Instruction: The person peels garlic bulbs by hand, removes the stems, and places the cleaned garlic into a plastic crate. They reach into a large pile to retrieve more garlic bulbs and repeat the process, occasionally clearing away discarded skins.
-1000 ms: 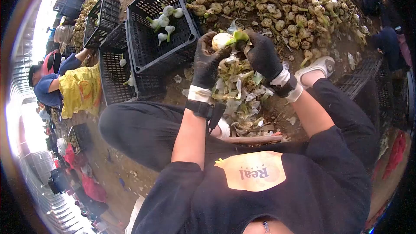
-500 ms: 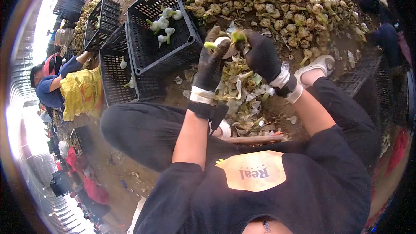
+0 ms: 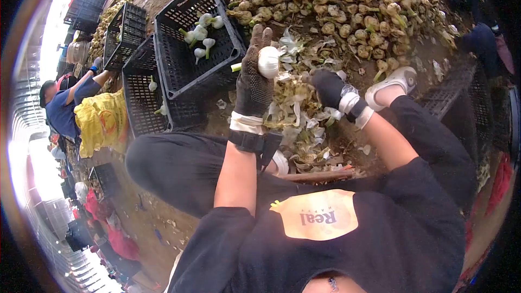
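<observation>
My left hand (image 3: 253, 78), in a dark work glove, holds a peeled white bulb (image 3: 268, 61) with a short green stalk, lifted beside the near corner of a black plastic crate (image 3: 179, 57). That crate holds a few peeled white bulbs (image 3: 201, 32). My right hand (image 3: 327, 87), also gloved, rests low on the heap of pale peelings (image 3: 296, 114) in front of my knees; whether it grips anything cannot be made out. A large pile of unpeeled bulbs (image 3: 347, 5) lies just beyond both hands.
Two more black crates (image 3: 142, 97) (image 3: 124, 30) stand left of the first. A person in a blue top with a yellow bag (image 3: 100, 119) crouches at far left. My white shoe (image 3: 395, 82) sits right of the peelings. Another crate (image 3: 467, 103) lies at right.
My hands have come apart. The left has carried the bulb left toward the crate; the right has let go of the green stalk and dropped onto the peelings.
</observation>
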The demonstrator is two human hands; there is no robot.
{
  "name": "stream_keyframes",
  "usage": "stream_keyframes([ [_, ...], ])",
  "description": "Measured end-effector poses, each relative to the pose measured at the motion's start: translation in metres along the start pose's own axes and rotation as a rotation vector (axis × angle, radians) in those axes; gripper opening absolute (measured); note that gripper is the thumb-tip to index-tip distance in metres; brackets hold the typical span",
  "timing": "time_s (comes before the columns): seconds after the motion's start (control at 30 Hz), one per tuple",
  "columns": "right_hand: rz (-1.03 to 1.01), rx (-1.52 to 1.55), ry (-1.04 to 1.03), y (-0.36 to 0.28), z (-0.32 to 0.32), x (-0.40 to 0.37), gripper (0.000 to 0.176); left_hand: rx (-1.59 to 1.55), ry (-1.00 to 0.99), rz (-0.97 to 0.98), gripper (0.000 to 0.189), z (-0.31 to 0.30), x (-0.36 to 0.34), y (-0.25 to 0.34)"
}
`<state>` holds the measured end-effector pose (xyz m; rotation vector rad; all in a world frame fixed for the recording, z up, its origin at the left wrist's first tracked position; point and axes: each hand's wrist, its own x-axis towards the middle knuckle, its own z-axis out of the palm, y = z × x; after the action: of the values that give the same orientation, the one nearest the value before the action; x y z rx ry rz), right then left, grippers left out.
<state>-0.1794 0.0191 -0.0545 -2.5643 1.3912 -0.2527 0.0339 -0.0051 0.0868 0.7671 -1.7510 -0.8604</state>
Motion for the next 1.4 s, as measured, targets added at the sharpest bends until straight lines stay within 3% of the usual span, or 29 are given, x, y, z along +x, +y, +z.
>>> stream_keyframes([
  [0.03,0.013,0.013,0.190,-0.011,-0.008,-0.002,0.036,-0.179,0.054,0.030,0.045,0.000,-0.003,-0.016],
  [0.07,0.007,0.018,0.187,-0.017,-0.029,0.007,0.036,-0.175,0.058,0.025,0.045,-0.002,-0.002,-0.016],
  [0.13,0.153,0.266,0.568,-0.036,-0.087,0.026,0.033,-0.582,0.146,-0.506,0.053,-0.007,-0.002,-0.009],
  [0.17,0.157,0.263,0.567,-0.046,-0.113,0.032,0.033,-0.375,0.145,-0.559,0.053,-0.001,0.001,0.001],
  [0.2,0.077,0.287,0.676,-0.056,-0.137,0.036,0.030,-0.382,0.138,-0.557,0.053,0.003,0.001,0.002],
  [0.23,-0.004,0.308,0.786,-0.063,-0.149,0.037,0.027,-0.290,0.108,-0.445,0.050,0.006,0.001,0.001],
  [0.3,0.035,0.175,0.683,-0.065,-0.139,0.034,0.019,-0.102,0.055,-0.219,0.045,0.011,0.001,-0.002],
  [0.4,0.044,0.104,0.553,-0.069,-0.131,0.032,0.013,0.093,-0.025,-0.244,0.042,0.009,-0.009,-0.010],
  [0.47,0.013,0.118,0.489,-0.071,-0.128,0.028,0.011,0.026,0.033,-0.245,0.039,0.012,-0.017,-0.017],
  [0.6,0.090,0.165,0.472,-0.052,-0.103,0.027,0.012,-0.156,-0.002,-0.408,0.041,0.016,-0.011,-0.013],
  [0.67,0.073,0.325,0.471,-0.051,-0.085,0.025,0.013,-0.324,-0.008,-0.523,0.051,0.010,-0.008,-0.011],
  [0.7,0.144,0.304,0.330,-0.057,-0.072,0.021,0.014,-0.601,0.120,-0.552,0.055,0.010,-0.010,-0.016],
  [0.73,0.100,0.345,0.384,-0.070,-0.077,0.015,0.014,-0.673,0.158,-0.590,0.062,-0.001,-0.010,-0.018],
  [0.8,0.004,0.393,0.190,-0.075,-0.041,-0.003,0.016,-0.879,0.336,-0.520,0.065,-0.015,0.004,-0.021],
  [0.83,-0.022,0.335,0.151,-0.078,-0.047,-0.007,0.018,-0.813,0.284,-0.472,0.066,-0.019,0.004,-0.018],
  [0.87,-0.029,0.336,0.150,-0.075,-0.050,-0.003,0.018,-0.748,0.237,-0.421,0.067,-0.023,0.004,-0.015],
  [0.93,0.042,0.465,0.503,-0.069,-0.053,0.009,0.024,-1.204,0.270,-0.648,0.065,-0.020,-0.002,-0.009],
  [0.97,0.127,0.453,0.443,-0.067,-0.066,0.016,0.032,-1.253,0.262,-0.695,0.063,-0.012,-0.002,-0.005],
  [1.03,0.092,0.431,0.563,-0.065,-0.092,0.030,0.033,-1.064,0.141,-0.576,0.061,-0.004,-0.007,-0.007],
  [1.07,0.049,0.407,0.683,-0.066,-0.109,0.034,0.034,-0.316,-0.102,-0.563,0.061,-0.004,-0.006,0.009],
  [1.13,-0.018,0.363,0.654,-0.070,-0.124,0.032,0.033,0.433,-0.323,-0.484,0.061,-0.001,-0.005,0.009],
  [1.2,0.007,0.239,0.684,-0.065,-0.097,0.032,0.029,-1.489,0.114,-0.808,0.063,0.002,-0.007,-0.015],
  [1.27,0.013,0.294,0.658,-0.076,-0.099,0.030,0.023,-0.940,0.066,-0.652,0.065,-0.003,-0.012,-0.015],
  [1.3,0.147,0.877,0.394,-0.078,-0.104,0.026,0.025,-0.881,0.068,-0.563,0.065,-0.007,-0.013,-0.019],
  [1.37,0.327,1.610,0.059,-0.087,-0.123,0.021,0.033,-0.850,0.199,-0.533,0.065,-0.010,-0.014,-0.017],
  [1.4,0.327,1.610,0.052,-0.087,-0.127,0.022,0.033,-0.830,0.265,-0.529,0.065,-0.011,-0.014,-0.016],
])
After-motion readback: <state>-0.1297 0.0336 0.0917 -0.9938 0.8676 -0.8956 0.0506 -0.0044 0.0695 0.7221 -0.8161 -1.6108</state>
